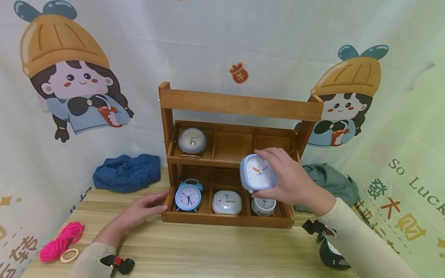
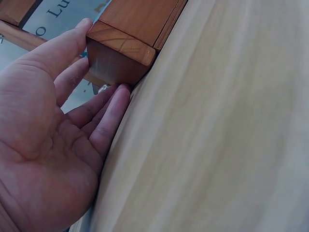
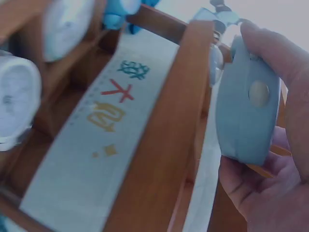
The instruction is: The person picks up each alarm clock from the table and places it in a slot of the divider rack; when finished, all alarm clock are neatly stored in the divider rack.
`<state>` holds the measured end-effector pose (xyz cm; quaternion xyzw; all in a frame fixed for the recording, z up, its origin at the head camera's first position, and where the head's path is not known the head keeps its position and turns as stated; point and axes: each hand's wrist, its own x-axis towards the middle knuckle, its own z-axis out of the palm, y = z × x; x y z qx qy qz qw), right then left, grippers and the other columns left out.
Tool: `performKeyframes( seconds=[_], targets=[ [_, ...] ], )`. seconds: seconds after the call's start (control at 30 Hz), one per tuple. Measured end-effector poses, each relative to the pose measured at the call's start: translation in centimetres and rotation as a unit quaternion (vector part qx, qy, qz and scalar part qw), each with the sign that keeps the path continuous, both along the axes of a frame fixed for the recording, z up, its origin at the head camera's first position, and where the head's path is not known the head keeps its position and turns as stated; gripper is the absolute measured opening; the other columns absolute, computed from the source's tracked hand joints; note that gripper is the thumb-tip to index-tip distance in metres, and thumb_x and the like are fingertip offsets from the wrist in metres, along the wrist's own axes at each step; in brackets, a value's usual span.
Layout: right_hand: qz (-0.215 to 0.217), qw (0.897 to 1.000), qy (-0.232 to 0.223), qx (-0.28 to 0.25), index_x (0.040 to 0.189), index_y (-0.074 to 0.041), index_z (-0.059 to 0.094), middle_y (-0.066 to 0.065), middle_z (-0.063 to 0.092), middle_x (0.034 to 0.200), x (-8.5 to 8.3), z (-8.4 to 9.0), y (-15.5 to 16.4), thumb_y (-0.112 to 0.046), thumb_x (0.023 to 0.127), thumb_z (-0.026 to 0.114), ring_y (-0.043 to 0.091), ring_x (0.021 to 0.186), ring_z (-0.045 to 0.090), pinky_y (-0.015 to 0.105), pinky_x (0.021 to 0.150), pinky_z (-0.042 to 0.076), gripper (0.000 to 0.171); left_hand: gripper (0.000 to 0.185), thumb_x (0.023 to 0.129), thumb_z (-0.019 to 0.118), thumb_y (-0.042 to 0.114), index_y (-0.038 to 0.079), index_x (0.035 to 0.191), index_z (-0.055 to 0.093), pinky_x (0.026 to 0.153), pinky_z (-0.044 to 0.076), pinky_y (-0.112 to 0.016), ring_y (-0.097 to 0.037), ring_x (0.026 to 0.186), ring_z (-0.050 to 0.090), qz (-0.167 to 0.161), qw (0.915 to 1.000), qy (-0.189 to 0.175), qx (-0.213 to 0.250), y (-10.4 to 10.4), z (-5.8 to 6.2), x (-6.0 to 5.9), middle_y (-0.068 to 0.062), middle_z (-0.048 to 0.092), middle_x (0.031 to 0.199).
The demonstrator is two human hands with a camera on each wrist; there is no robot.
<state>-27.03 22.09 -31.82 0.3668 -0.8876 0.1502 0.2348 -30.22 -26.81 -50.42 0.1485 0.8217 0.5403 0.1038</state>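
Note:
Between thumb and fingers my right hand [image 1: 290, 179] grips a light-blue square alarm clock [image 1: 258, 172], held in front of the right side of a wooden two-tier shelf [image 1: 240, 104]. My left hand [image 1: 142, 212] touches the shelf's lower left corner, its fingers nearly straight along the side in the left wrist view. On the upper tier a round lavender clock [image 1: 192, 141] sits in the left compartment. The lower tier holds a blue twin-bell clock [image 1: 188, 197] at left, a white oval clock [image 1: 226, 202] in the middle and a round white clock [image 1: 264, 206] at right, partly hidden.
Blue cloth [image 1: 126, 173] lies left of the shelf, grey-green cloth [image 1: 330, 183] to its right. Pink yarn [image 1: 62, 242] and a wooden ring [image 1: 69, 255] are on the table's left. A dark round object [image 1: 332, 255] stands beside my right forearm. A printed curtain [image 1: 205, 50] hangs behind.

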Motion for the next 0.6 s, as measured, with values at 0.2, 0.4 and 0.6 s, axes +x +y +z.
performKeyframes(
  seconds=[0.2,0.4,0.6],
  targets=[
    [-0.024,0.999,0.009,-0.031,0.161,-0.004,0.051,0.018,0.058,0.149,-3.0,2.1,-2.8,-0.057,0.075,0.103,0.035,0.128,0.057,0.055,0.098,0.058,0.114,0.069,0.109,0.075,0.034,0.009,0.168,0.050,0.115,0.044,-0.036,-0.041,0.153,0.051,-0.003,1.0000,0.000,-0.002,0.0,0.3,0.1,-0.019,0.051,0.169],
    [-0.066,0.997,-0.016,-0.038,0.163,-0.004,0.049,0.021,0.056,0.151,-6.4,2.4,-4.9,-0.057,0.079,0.099,0.038,0.131,0.058,0.057,0.105,0.055,0.112,0.069,0.109,0.075,0.034,0.009,0.169,0.049,0.115,0.045,-0.035,-0.041,0.153,0.051,-0.007,1.0000,0.003,-0.003,-0.1,0.1,0.0,-0.019,0.051,0.169],
    [-0.068,0.997,-0.032,-0.008,0.164,-0.003,0.049,0.020,0.057,0.152,-8.7,2.1,-6.5,-0.065,0.079,0.097,0.037,0.134,0.059,0.056,0.110,0.054,0.116,0.069,0.110,0.074,0.034,0.008,0.168,0.049,0.115,0.045,-0.036,-0.041,0.153,0.051,-0.005,1.0000,0.005,-0.006,-0.1,0.2,0.0,-0.019,0.051,0.169]
  ],
)
